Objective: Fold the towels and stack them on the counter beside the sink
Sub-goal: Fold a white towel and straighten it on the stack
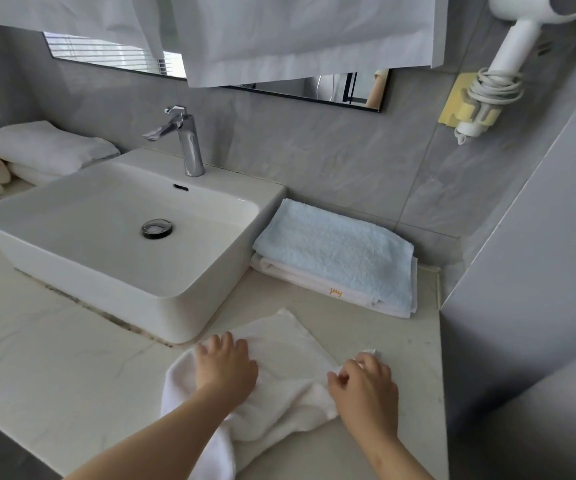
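Note:
A white towel lies rumpled on the counter in front of the sink, one end hanging over the front edge. My left hand rests flat on its left part with fingers spread. My right hand pinches the towel's right corner between curled fingers. Behind, right of the sink, a folded light blue towel sits stacked on a folded white towel with a small orange mark.
A chrome faucet stands behind the basin. More folded white towels lie at the far left. A hair dryer hangs on the right wall, and a grey wall bounds the counter's right side.

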Demonstrator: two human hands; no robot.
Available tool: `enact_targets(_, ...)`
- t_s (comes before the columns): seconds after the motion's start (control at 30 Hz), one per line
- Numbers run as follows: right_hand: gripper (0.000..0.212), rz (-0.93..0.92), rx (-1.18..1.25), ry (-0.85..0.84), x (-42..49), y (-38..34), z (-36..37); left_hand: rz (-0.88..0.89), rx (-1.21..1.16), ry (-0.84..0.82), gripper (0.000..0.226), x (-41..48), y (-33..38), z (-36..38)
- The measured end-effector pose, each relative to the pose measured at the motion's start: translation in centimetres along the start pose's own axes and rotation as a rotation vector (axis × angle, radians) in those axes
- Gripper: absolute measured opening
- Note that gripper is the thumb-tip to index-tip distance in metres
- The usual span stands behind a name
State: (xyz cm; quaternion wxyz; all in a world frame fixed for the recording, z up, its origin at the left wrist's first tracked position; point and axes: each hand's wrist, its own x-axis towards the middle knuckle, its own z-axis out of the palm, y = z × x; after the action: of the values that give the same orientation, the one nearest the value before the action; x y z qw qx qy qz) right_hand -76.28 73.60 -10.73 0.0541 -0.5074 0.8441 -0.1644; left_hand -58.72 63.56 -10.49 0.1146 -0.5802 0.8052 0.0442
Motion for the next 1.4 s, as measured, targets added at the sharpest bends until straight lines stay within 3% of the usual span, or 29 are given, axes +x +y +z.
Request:
enact_targets(0.07,0.024,0.091,0.008,-0.047,-0.1,0.3,0.3,0.16,-0.113,0.026,0.059,-0.1,0.7,0.4)
enact_targets(0.2,0.039,0.121,0.063,-0.156,0.3,0.7,0.7,0.333,-0.117,-0.16,0.062,-0.1,1.4,1.6)
enact_targets(0.27,0.04,0.086,0.069,-0.178,0.7,0.7,0.8,0.327,-0.071,-0.187,0.059,0.2,1.2,1.7)
enact_targets(0.43,0.047,0.014,0.112,-0.052,1.6,0.3,0.5,0.219,-0.098,-0.197,0.058,1.1,1.2,1.6)
enact_targets(0.63,0.05,0.14,0.135,-0.02,2.3,2.2,-0.5,0.008,-0.172,-0.213,0.068,2.7,0.5,0.7)
enact_targets(0.73,0.046,0.214,0.071,-0.093,2.6,3.1,-0.7,-0.06,-0.178,-0.217,0.071,3.1,0.3,0.0)
enact_targets(0.9,0.044,0.196,-0.13,-0.167,2.6,2.2,-0.2,0.037,-0.141,-0.086,0.067,2.9,1.7,0.3)
enact_targets(0.97,0.045,0.105,-0.145,-0.074,2.4,1.2,0.3,0.077,-0.15,-0.105,0.067,2.8,2.1,0.7)
enact_targets(1.03,0.042,-0.015,-0.135,-0.191,2.1,0.6,1.3,0.088,-0.142,-0.158,0.067,2.9,2.5,1.1)
enact_targets(1.07,0.044,-0.004,-0.14,-0.295,2.0,0.3,1.7,0.086,-0.144,-0.179,0.066,2.9,2.8,1.2)
enact_targets(1.2,0.058,-0.035,-0.158,-0.339,2.3,0.9,3.2,0.075,-0.164,-0.2,0.063,3.4,3.5,1.4)
enact_targets(1.33,0.094,-0.079,-0.172,-0.352,4.0,1.8,2.7,0.084,-0.16,-0.159,0.065,4.6,3.6,1.1)
enact_targets(1.4,0.099,-0.083,-0.164,-0.372,4.7,2.2,2.8,0.098,-0.163,-0.146,0.066,5.3,3.5,0.7)
